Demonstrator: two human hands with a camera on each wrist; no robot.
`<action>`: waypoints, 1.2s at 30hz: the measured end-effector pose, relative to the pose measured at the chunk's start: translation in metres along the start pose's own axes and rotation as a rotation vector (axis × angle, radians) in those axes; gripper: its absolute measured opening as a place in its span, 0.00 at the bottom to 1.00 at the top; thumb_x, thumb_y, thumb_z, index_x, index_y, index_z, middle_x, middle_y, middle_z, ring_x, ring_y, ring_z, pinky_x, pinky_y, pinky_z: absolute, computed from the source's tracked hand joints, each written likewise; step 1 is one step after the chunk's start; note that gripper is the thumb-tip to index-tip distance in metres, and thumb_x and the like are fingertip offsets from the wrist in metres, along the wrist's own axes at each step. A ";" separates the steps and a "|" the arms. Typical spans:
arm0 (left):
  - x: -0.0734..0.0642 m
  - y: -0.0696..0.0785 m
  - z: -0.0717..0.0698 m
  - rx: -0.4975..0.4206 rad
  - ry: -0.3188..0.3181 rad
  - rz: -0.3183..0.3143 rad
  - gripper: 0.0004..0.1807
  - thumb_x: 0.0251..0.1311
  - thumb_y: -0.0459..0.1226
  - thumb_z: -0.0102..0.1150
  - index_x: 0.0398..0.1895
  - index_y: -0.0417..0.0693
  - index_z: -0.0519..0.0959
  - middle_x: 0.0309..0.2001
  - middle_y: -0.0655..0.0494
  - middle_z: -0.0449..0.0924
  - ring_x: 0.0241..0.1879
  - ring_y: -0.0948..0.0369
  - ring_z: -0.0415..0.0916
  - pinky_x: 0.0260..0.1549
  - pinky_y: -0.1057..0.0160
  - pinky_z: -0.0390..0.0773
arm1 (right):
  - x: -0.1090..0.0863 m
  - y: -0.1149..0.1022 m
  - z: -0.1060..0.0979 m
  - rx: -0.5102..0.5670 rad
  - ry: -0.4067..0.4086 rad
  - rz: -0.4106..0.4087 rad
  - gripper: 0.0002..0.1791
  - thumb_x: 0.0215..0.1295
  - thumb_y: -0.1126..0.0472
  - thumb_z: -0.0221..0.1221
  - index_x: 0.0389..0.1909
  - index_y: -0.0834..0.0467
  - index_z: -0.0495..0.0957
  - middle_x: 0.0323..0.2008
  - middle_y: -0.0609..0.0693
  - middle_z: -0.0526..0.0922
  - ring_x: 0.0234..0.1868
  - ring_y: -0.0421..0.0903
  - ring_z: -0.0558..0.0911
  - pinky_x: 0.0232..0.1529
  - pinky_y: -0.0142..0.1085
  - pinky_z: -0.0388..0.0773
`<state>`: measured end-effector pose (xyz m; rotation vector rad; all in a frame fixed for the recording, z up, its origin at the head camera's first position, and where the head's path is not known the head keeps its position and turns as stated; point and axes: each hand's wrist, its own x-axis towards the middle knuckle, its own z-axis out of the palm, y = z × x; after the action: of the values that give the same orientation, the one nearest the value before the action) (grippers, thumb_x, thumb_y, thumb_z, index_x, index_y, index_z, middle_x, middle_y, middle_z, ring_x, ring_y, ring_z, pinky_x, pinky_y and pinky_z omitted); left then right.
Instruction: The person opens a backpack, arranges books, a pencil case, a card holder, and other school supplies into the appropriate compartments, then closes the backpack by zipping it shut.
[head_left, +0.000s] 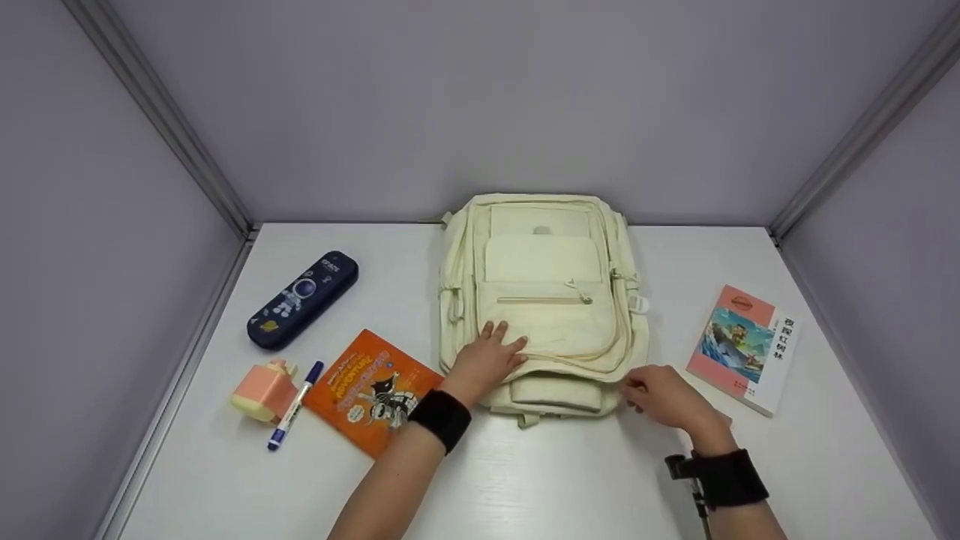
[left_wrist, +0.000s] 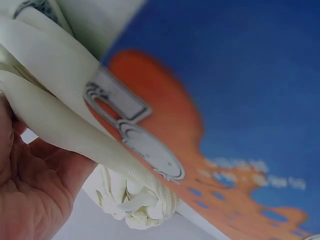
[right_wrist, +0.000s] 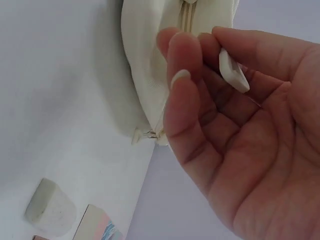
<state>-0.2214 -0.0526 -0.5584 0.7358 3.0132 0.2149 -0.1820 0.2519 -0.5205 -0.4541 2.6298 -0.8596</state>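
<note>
A cream backpack [head_left: 544, 322] lies front side up on the white table, its lower flap raised over a pocket opening [head_left: 555, 394]. My left hand [head_left: 487, 364] rests on the lower left of its front, fingers spread over the fabric. In the left wrist view, the thumb of that hand [left_wrist: 37, 185] lies against a cream fold [left_wrist: 65, 120]. At the lower right corner, my right hand [head_left: 664, 397] pinches a small cream zipper pull [right_wrist: 232, 72] between curled fingers. Behind those fingertips, a zipper track [right_wrist: 187, 17] runs up the bag.
Left of the bag lie an orange book [head_left: 375, 390], partly under my left forearm, a marker [head_left: 296, 405], a pink and yellow sharpener-like box [head_left: 264, 391] and a navy pencil case [head_left: 304, 300]. A paperback [head_left: 742, 349] lies right. Beyond my right hand sits a pale block [right_wrist: 50, 207].
</note>
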 end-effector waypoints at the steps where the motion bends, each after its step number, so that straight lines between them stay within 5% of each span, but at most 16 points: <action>1: 0.001 0.000 0.000 0.001 0.003 0.001 0.24 0.74 0.53 0.42 0.68 0.61 0.73 0.68 0.41 0.66 0.67 0.43 0.63 0.39 0.50 0.82 | 0.000 -0.002 0.000 0.002 -0.003 -0.012 0.09 0.72 0.64 0.55 0.32 0.59 0.82 0.22 0.49 0.78 0.22 0.42 0.72 0.24 0.36 0.68; 16: 0.004 -0.001 0.000 -0.037 -0.002 -0.004 0.24 0.74 0.51 0.42 0.67 0.57 0.74 0.67 0.40 0.67 0.66 0.41 0.64 0.41 0.49 0.82 | -0.002 -0.023 0.007 0.025 0.010 -0.113 0.11 0.71 0.65 0.55 0.27 0.59 0.80 0.22 0.49 0.78 0.22 0.41 0.73 0.24 0.35 0.69; 27: 0.006 0.000 0.006 -0.004 0.068 -0.012 0.23 0.74 0.51 0.43 0.65 0.56 0.76 0.65 0.42 0.70 0.63 0.43 0.69 0.38 0.49 0.82 | 0.004 -0.047 0.024 0.048 0.031 -0.196 0.13 0.71 0.65 0.56 0.25 0.56 0.81 0.20 0.46 0.77 0.19 0.38 0.70 0.23 0.34 0.69; 36: 0.006 0.002 0.004 -0.003 0.053 -0.033 0.24 0.74 0.52 0.42 0.66 0.56 0.75 0.66 0.43 0.69 0.64 0.43 0.68 0.40 0.49 0.82 | 0.011 -0.066 0.045 0.011 0.121 -0.234 0.13 0.68 0.66 0.59 0.22 0.55 0.79 0.18 0.38 0.72 0.18 0.35 0.69 0.21 0.32 0.68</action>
<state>-0.2256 -0.0480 -0.5618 0.6898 3.0720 0.2412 -0.1613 0.1744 -0.5167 -0.7399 2.7168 -1.0011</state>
